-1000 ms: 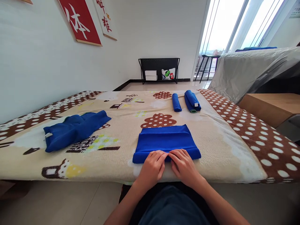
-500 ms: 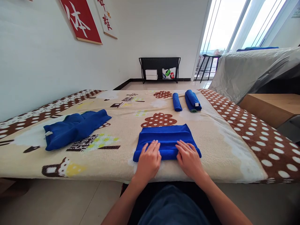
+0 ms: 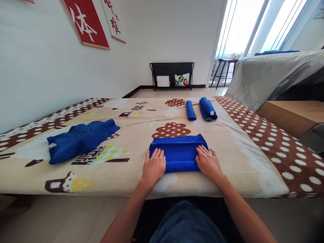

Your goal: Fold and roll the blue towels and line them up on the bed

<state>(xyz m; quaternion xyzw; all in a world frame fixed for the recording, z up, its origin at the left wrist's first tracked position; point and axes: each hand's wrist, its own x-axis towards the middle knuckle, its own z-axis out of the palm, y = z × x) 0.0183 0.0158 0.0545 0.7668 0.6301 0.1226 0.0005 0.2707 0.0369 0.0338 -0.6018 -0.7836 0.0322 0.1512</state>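
Observation:
A blue towel [image 3: 180, 153] lies in front of me on the bed, its near edge folded over into a flat band. My left hand [image 3: 154, 165] rests palm down on the towel's left end, fingers stretched forward. On the opposite end lies my right hand [image 3: 209, 161], also flat with its fingers extended. Farther back are two rolled blue towels, a thin roll [image 3: 190, 110] and a thicker roll [image 3: 208, 109] with a white tag. To the left, another blue towel [image 3: 82, 140] sits loosely crumpled.
A cream blanket [image 3: 121, 135] with brown dotted borders covers the bed. Beyond it stands a black rack [image 3: 172, 69] against the wall. At right are a plastic-covered piece of furniture [image 3: 273, 72], a wooden box [image 3: 296, 111] and a black stool [image 3: 225, 67].
Both my hands have moved apart, from nearer the middle of the towel out to its two ends. The towel's near fold now looks flatter. The other towels stay put.

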